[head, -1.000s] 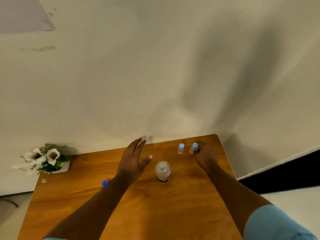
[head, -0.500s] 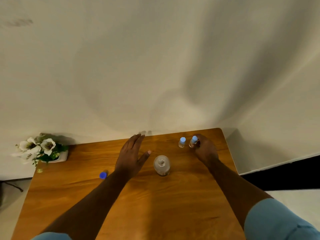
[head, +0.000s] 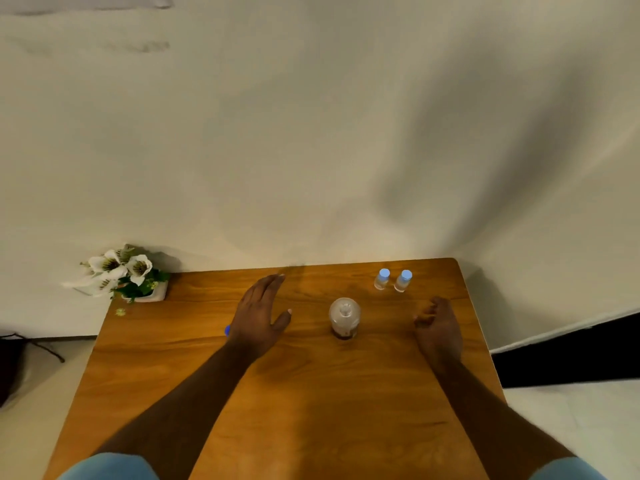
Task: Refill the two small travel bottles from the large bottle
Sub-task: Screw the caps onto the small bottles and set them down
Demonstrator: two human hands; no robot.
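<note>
The large clear bottle point(head: 344, 317) stands upright in the middle of the wooden table point(head: 311, 410), with no cap on its neck. Two small travel bottles with light blue caps, one point(head: 382, 279) and the other point(head: 403, 280), stand side by side at the far right of the table. My left hand point(head: 259, 317) lies flat and open, left of the large bottle. My right hand point(head: 438, 327) hovers open with fingers loosely curled, right of the large bottle and a little nearer than the small bottles, touching nothing. A blue cap point(head: 227, 330) peeks out at my left wrist.
A white pot of artificial white flowers point(head: 124, 275) sits at the table's far left corner. A pale wall rises right behind the table. The table's right edge drops to a white floor with a dark strip beyond.
My right hand has let go of the right small bottle and pulled back toward me. Both small bottles now stand free. The left hand has stayed put.
</note>
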